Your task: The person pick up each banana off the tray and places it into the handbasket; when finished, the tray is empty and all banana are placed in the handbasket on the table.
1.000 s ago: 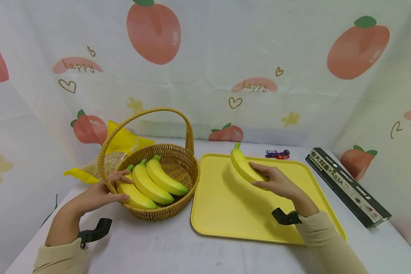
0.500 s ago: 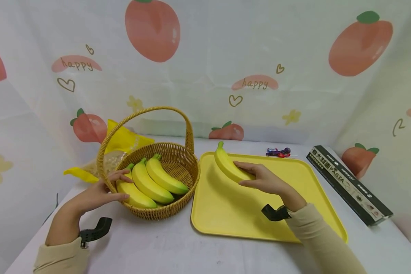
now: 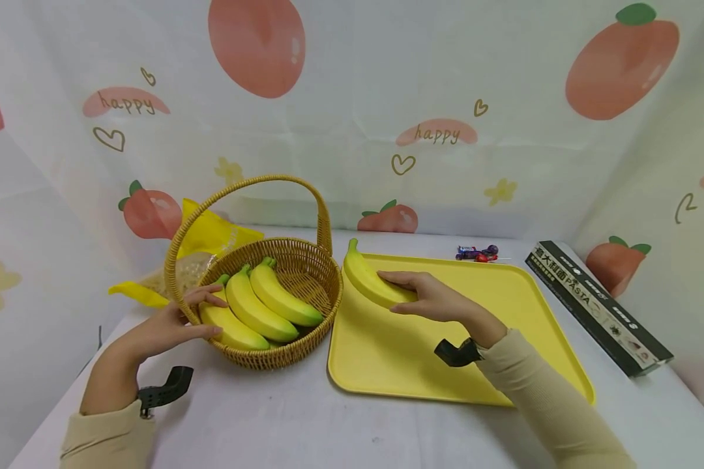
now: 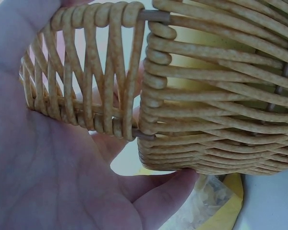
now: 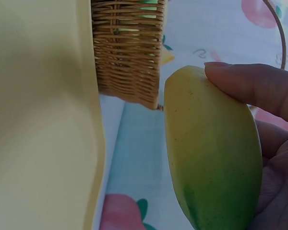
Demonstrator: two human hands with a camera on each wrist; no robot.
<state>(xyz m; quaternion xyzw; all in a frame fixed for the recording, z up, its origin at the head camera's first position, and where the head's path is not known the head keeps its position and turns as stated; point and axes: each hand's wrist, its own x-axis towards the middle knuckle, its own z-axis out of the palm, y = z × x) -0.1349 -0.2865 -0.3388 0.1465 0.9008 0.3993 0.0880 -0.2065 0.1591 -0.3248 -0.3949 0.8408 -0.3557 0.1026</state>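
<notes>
- Three bananas [image 3: 255,311] already lie in the basket [image 3: 305,339], frame centre-left.
- Right hand [image 3: 428,301] grasping a fourth banana [image 3: 366,281] above the tray [image 3: 522,339]; not yet in.
- Left hand [image 3: 167,329] grips the basket's rim.

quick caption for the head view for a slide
Right hand holds a banana over the yellow tray; left hand grips the wicker basket.

Beige long sleeves [image 3: 554,407] with black wrist mounts [image 3: 163,391].
</notes>
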